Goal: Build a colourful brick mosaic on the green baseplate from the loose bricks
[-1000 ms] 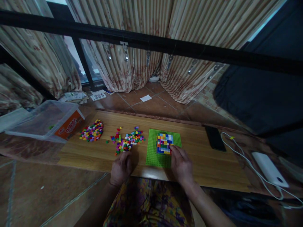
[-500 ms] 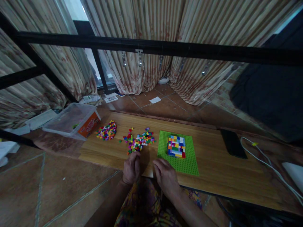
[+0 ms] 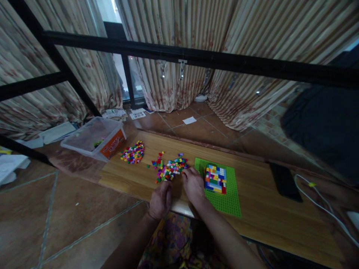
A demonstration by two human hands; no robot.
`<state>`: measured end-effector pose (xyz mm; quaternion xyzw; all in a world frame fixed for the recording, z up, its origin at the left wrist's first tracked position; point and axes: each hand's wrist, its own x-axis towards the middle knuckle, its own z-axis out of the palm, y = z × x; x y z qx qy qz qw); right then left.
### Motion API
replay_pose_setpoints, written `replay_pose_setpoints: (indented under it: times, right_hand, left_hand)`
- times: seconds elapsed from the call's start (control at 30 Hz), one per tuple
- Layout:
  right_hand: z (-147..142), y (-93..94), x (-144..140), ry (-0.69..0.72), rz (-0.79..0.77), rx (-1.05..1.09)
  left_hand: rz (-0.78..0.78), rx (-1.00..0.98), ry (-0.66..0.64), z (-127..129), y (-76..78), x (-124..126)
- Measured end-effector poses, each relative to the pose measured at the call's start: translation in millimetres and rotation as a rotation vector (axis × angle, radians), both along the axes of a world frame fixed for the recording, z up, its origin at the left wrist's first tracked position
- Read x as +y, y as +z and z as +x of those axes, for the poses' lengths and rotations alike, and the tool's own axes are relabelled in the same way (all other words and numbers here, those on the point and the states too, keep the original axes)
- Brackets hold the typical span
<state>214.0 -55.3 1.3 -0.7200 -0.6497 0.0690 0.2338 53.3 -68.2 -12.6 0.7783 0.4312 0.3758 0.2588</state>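
— While the right hand [image 3: 193, 185] is reaching into the near pile of small bricks [image 3: 169, 170], what is the left hand [image 3: 160, 198] doing?

— It is resting at the near edge of the wooden board [image 3: 260, 215], fingers curled loosely; I cannot tell whether it is holding a brick. The right hand's fingertips are touching the pile's right side, and I cannot tell if they are pinching one.

— So which step is this?

— It is looking like picking a brick for the block of stacked bricks [image 3: 215, 179], which is sitting on the green baseplate [image 3: 228, 203] just right of that hand. A next move would be calling for a fine pinch on one piece without scattering its neighbours.

— And around it?

— A second pile [image 3: 133, 153] is lying further left, beside a clear plastic tub [image 3: 94, 138]. A dark phone [image 3: 284, 181] and a white cable [image 3: 322, 200] are lying to the right. Striped curtains [image 3: 196, 71] are hanging behind a black metal bar [image 3: 196, 56], over a brown tiled floor [image 3: 56, 220].
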Motion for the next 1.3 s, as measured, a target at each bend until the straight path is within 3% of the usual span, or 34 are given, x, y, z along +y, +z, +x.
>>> replay_pose_setpoints:
  times: [0.3,0.53,0.83,0.97,1.1,1.2,1.3]
  right_hand:
    - [0.2,-7.4,-12.8,0.095,0.039,0.103]
    - [10.1,-6.2,-4.8,0.056,0.036,0.039]
    - [2.7,-3.7,7.0,0.009,-0.047,-0.042]
    - [3.1,7.2,-6.9,-0.030,0.015,0.108]
    - [12.3,14.9,-35.7,-0.073,0.050,0.479]
    - [32.2,12.0,-61.5,-0.131,0.092,0.684]
    - [65.7,4.0,-83.9,-0.225,0.181,0.726]
  left_hand:
    - [0.002,0.021,-0.011,0.4,-0.6,-1.0]
    - [-0.004,0.030,-0.002,1.4,1.5,-1.3]
    - [0.026,0.053,-0.002,-0.1,-2.1,0.0]
    - [0.077,0.068,-0.001,-0.6,-5.2,2.7]
    - [0.130,0.075,0.002,-0.2,-7.1,6.1]
    - [0.165,0.084,0.002,-0.1,-7.6,7.9]
    - [0.179,0.102,0.003,-0.1,-8.5,8.7]
